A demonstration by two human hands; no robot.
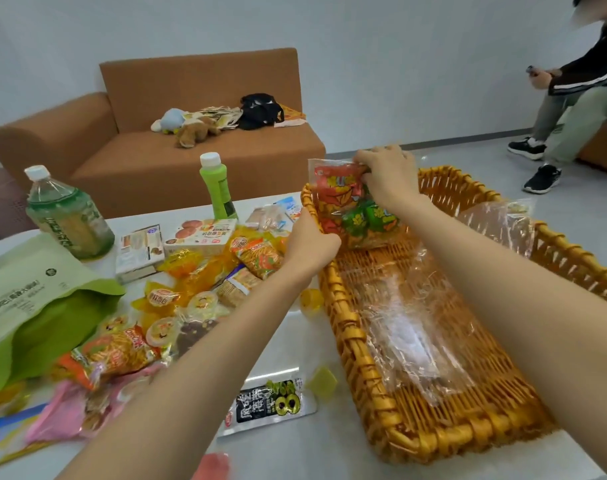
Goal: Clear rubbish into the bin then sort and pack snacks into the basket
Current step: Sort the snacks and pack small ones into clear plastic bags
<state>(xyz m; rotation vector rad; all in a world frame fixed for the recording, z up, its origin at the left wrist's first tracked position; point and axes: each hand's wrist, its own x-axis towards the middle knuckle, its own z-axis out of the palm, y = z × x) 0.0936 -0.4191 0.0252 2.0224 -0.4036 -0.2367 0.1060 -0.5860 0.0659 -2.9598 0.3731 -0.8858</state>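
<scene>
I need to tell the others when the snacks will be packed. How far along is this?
Early on. Done: little that shows; the wicker basket holds only clear plastic wrap. In hand: both hands, left hand and right hand, hold a clear bag of red and green packets at the basket's far corner. Left: the snack pile, two bottles and the black packet on the table. No bin is in view.

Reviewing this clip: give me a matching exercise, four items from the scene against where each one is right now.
Items:
1. clear snack bag
2. black snack packet
3. plush toys
4. green bottle

Places:
A. on the sofa
B. flat on the table's near edge
C. upright at the table's far edge
D. in both hands at the basket's far end

Pairs: 1-D, 2-B, 3-A, 4-C
</scene>
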